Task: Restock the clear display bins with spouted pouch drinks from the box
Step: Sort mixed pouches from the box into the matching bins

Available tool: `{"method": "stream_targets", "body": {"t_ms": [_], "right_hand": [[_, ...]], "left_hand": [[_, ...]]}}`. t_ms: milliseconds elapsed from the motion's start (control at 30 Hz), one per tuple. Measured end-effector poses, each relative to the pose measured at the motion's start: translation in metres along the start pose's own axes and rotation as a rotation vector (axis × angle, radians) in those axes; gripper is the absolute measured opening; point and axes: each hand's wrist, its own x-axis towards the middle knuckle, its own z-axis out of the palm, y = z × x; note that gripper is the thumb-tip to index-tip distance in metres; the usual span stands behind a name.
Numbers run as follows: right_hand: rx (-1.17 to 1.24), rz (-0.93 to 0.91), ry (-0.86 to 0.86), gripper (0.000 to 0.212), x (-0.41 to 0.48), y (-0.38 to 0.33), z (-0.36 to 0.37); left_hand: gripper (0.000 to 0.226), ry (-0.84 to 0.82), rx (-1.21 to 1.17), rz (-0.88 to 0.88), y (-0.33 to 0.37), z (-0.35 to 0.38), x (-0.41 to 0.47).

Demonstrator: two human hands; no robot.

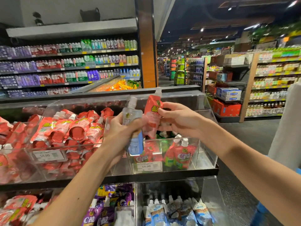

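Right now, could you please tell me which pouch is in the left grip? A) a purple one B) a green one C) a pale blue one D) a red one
C: the left grip holds the pale blue pouch, while the right grip pinches the red pouch.

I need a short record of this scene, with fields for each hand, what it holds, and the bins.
Left hand: grips a pale blue spouted pouch with a white cap
Right hand: pinches a red spouted pouch with a white cap
Upper left clear plastic bin: heaped with red pouches
Upper right clear plastic bin: a few red-and-green pouches, near the front
Lower bins: purple pouches left, pale blue pouches right
White price label: 14.90
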Motion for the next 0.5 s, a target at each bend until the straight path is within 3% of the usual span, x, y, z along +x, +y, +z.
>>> {"method": "stream_targets", "body": {"t_ms": [100,233,333,500], "right_hand": [[0.187,0.006,0.065,0.049,-0.001,0.014,0.008],[0.015,-0.061,0.299,0.044,0.001,0.025,0.030],[-0.124,-0.048,0.277,0.077,0.000,0.028,0.045],[-0.120,-0.095,0.428,0.036,-0.009,0.036,0.049]], "left_hand": [[0.045,0.024,-0.117,-0.052,0.000,-0.001,0.002],[0.053,0.071,-0.155,-0.080,0.001,0.002,0.000],[0.057,0.087,-0.117,-0.097,0.005,0.002,-0.002],[0.052,0.005,0.010,-0.103,0.007,0.004,-0.014]]}}
